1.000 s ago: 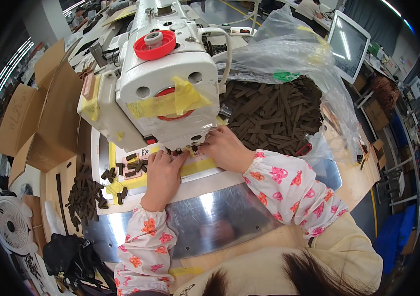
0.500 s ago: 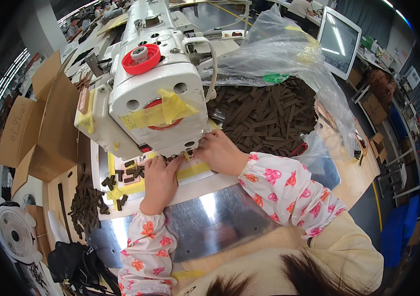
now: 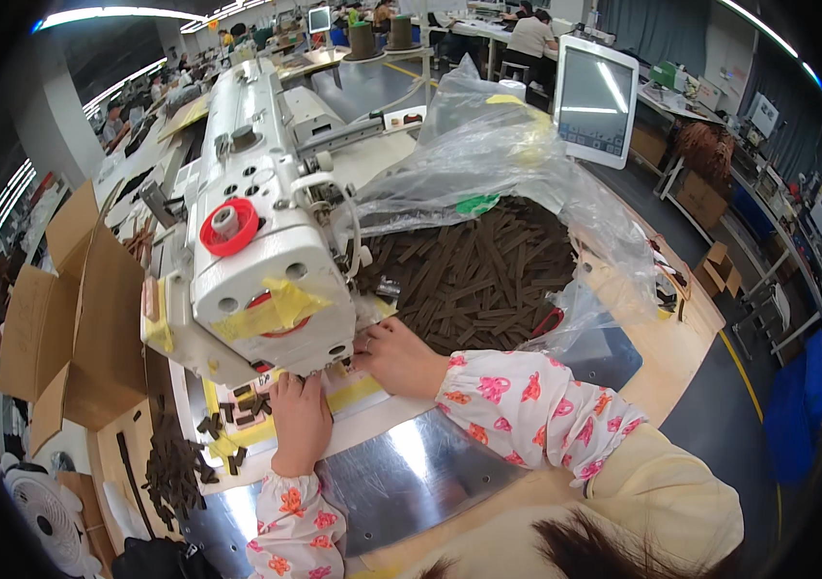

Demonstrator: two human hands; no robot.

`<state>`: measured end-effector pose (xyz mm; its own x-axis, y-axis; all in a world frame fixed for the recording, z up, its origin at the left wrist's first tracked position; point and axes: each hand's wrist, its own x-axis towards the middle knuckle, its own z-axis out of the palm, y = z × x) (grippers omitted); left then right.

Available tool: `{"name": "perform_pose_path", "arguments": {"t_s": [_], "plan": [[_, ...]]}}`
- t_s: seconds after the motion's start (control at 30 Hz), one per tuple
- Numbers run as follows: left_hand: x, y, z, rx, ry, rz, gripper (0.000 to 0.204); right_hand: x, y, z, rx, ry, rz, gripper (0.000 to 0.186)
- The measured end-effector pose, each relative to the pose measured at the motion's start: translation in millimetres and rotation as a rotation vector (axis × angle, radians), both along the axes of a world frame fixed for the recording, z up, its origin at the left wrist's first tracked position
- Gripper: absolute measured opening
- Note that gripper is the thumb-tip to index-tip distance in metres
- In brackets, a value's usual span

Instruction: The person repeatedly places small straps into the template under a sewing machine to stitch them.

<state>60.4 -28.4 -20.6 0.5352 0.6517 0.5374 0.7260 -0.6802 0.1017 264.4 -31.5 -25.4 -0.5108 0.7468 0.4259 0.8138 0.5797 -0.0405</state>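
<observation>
Both hands, left hand (image 3: pixel 300 420) and right hand (image 3: pixel 399 357), press flat on the yellow template (image 3: pixel 353 394) under the sewing machine (image 3: pixel 261 280), gripping nothing; positioning looks underway, and stitching calls for steady guiding

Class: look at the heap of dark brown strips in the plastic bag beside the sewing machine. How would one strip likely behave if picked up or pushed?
The strips are thin, flat and narrow, so one is probably light and bends easily. Being flat, it should slide, not roll. They lie loose and criss-crossed in the bag, so pushing one would likely shift its neighbours.
</observation>
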Motion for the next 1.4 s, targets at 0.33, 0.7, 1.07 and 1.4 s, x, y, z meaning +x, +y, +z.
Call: {"name": "perform_pose_path", "arguments": {"t_s": [0.33, 0.7, 1.07, 1.4], "plan": [[-1.4, -7.0, 14.6, -0.151, -0.065, 0.012, 0.018, -2.1, -7.7, -2.8, 0.033, 0.037, -0.004, 0.01], [-96.5, 27.9, 28.2, -0.622, -0.464, 0.111, 0.013, -21.0, -10.5, 0.1, 0.083, 0.434, 0.207, 0.007], [-65.6, 17.7, 39.3, -0.153, -0.247, 0.216, 0.021, -14.8, -10.0, -7.1, 0.036, 0.458, 0.25, 0.005], [-16.6, -17.1, 26.9, -1.637, -0.701, -0.613, 0.065, -16.1, -24.5, 17.8, 0.108, 0.685, 0.421, 0.034]]}}
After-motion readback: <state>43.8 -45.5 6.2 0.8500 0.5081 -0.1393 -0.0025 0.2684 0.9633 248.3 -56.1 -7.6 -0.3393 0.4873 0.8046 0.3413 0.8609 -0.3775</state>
